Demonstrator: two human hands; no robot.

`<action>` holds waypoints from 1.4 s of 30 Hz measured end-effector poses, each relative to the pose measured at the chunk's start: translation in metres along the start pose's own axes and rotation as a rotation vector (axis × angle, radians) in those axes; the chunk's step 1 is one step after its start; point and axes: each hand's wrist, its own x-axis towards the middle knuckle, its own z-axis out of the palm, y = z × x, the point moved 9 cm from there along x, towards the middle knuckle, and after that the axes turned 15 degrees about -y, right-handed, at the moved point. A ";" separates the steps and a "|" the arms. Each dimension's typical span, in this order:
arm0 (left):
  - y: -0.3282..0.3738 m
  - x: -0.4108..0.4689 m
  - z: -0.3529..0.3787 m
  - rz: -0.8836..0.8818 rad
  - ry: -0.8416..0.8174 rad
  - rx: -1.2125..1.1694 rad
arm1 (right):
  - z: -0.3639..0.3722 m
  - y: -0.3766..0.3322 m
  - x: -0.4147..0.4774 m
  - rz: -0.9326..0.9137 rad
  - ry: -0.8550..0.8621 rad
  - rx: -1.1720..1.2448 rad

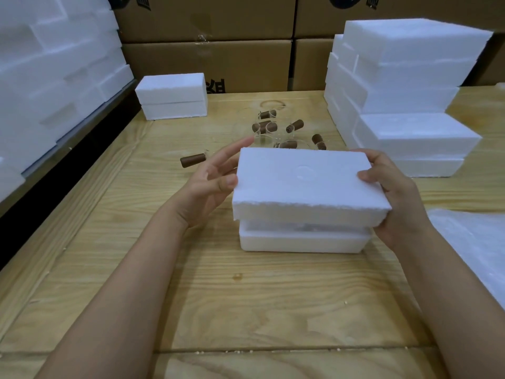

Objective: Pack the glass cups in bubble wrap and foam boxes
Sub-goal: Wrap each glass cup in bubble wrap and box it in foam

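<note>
A white foam lid [306, 184] hovers just above the white foam box base [303, 242] on the wooden table [191, 296]. My right hand [393, 195] grips the lid's right end, thumb on top and fingers underneath. My left hand [216, 181] touches the lid's left end with its thumb, the fingers spread and mostly straight. In the gap between lid and base something wrapped shows faintly. Behind the lid lie several clear glass cups with brown handles [266, 127].
A closed foam box [172, 95] stands at the back left. Stacks of foam boxes [404, 88] rise at the right, more foam pieces [54, 72] at the left. Bubble wrap [475, 247] lies at the right edge. Cardboard cartons [207, 42] line the back.
</note>
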 end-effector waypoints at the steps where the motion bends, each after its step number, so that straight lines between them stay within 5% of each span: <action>1: -0.002 0.000 -0.001 -0.001 -0.008 -0.003 | 0.001 0.001 0.000 0.011 -0.004 0.003; 19: -0.008 0.002 0.007 -0.019 -0.108 -0.033 | 0.006 0.006 0.000 0.089 -0.161 -0.001; 31: -0.017 0.001 0.009 -0.091 -0.086 -0.038 | -0.004 0.021 0.004 0.195 -0.114 -0.018; 42: -0.009 -0.006 0.007 -0.076 -0.105 -0.062 | -0.004 -0.014 0.000 0.052 -0.133 -0.435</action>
